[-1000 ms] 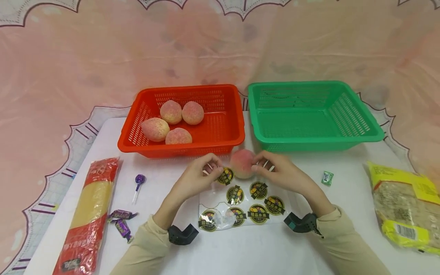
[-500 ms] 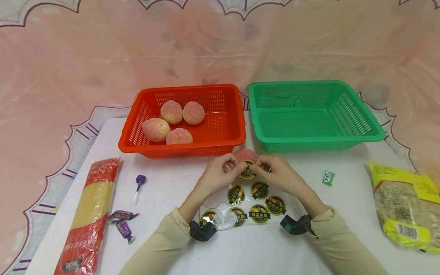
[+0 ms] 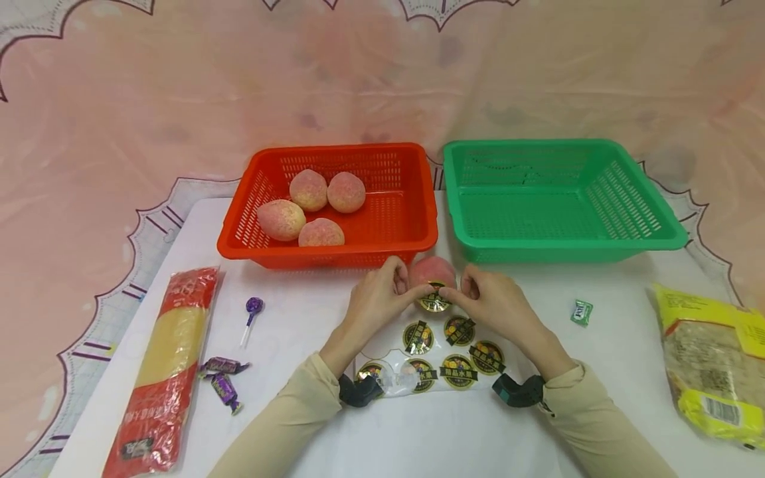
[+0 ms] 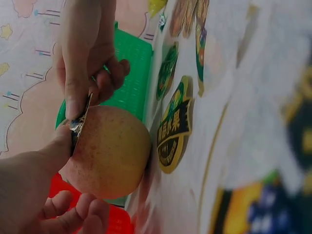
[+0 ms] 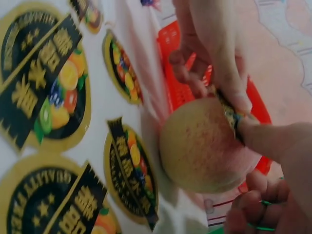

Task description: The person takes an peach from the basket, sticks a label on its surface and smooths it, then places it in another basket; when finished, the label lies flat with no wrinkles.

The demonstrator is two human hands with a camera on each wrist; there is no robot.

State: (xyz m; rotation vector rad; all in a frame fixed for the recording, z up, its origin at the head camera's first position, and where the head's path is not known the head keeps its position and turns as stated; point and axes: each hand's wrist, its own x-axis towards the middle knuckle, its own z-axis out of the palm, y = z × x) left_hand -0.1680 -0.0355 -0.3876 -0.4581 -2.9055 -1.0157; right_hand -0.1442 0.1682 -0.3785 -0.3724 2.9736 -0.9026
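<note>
A round black-and-gold fruit sticker (image 3: 434, 302) lies against the near side of a pink peach (image 3: 431, 267), just in front of the red basket. My left hand (image 3: 373, 299) holds the sticker's left edge under its thumb, the other fingers curled beside the peach. Opposite it, my right hand (image 3: 502, 302) holds the right edge the same way. In the left wrist view, both thumbs meet on the sticker over the peach (image 4: 114, 151), which hides the sticker's back. A clear sheet (image 3: 382, 348) with several similar stickers lies below the hands.
The red basket (image 3: 388, 222) at the back holds several peaches; a green basket (image 3: 526, 212) stands to its right. Noodle packet (image 3: 170, 358), lollipop (image 3: 254, 305) and purple candies (image 3: 224, 388) lie left. A green candy (image 3: 581, 312) and yellow bag (image 3: 711, 358) lie right.
My right hand left the peach's side, and my left hand brought the sticker rightward. Both hands took its edges, and it now sits against the peach under the thumbs.
</note>
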